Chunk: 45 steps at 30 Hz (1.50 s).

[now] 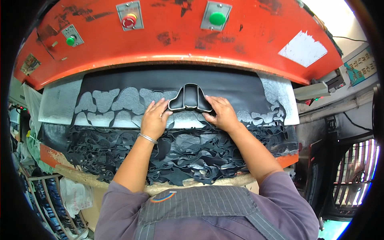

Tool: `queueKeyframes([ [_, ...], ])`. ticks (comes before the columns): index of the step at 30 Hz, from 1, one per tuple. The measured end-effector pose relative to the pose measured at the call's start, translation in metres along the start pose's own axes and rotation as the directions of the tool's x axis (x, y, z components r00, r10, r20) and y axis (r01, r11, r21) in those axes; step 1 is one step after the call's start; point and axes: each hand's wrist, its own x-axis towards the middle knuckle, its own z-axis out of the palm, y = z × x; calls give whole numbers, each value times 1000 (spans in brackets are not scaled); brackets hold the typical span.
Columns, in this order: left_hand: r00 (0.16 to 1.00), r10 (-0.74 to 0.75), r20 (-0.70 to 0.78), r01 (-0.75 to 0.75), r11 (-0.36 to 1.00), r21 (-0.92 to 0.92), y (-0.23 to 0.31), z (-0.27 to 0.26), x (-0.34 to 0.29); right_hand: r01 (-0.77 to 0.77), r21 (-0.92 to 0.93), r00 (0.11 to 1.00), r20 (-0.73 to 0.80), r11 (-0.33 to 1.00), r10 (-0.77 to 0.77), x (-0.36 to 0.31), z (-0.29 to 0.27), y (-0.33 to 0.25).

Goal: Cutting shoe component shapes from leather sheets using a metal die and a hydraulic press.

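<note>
Metal cutting die (pixel 184 97) sits on black sheet (pixel 236 92), near cutouts (pixel 127 99). Uneven push could skew die into cutout; orange press beam (pixel 172 42) dropping could crush fingers. Left hand (pixel 155 119), fingers part-spread, and right hand (pixel 223 114), fingers loosely bent, brace opposite ends. Die hollow, thin-walled, bell-shaped; sheet smooth, leathery; offcuts (pixel 120 148) limp, tangled.

Your hollow frame (pixel 185 98) is smooth metal with bright rims. The black sheet (pixel 240 90) along the counter's (pixel 60 103) far edge looks leather-like, smooth and softly sheened; limp scraps (pixel 116 148) at the near edge look crinkled. Your apron (pixel 200 202) is matt cloth. The orange panel (pixel 172 30) shows glossy, chipped paint.
</note>
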Motion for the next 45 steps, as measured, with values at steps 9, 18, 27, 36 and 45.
queueKeyframes([
  [9, 732, -578, -360, 278, 737, -616, -101, -134, -10, -364, 151, 883, -259, 919, 392, -22, -35, -56],
  [18, 717, -274, -641, 91, 948, -304, -108, -266, -6, -169, 271, 766, -569, 948, 299, 74, -109, -137],
  [27, 981, -58, 186, 96, 975, -200, 81, -142, -178, -8, 105, 881, 471, 994, -42, -120, -51, -230],
  [36, 992, 19, 128, -26, 999, 48, 119, -93, -210, 28, -178, 943, 331, 984, 33, -144, -23, -241],
  [45, 825, -95, 557, 96, 995, 28, 109, -110, -148, 199, -63, 937, 306, 978, -170, 31, -37, -145],
])
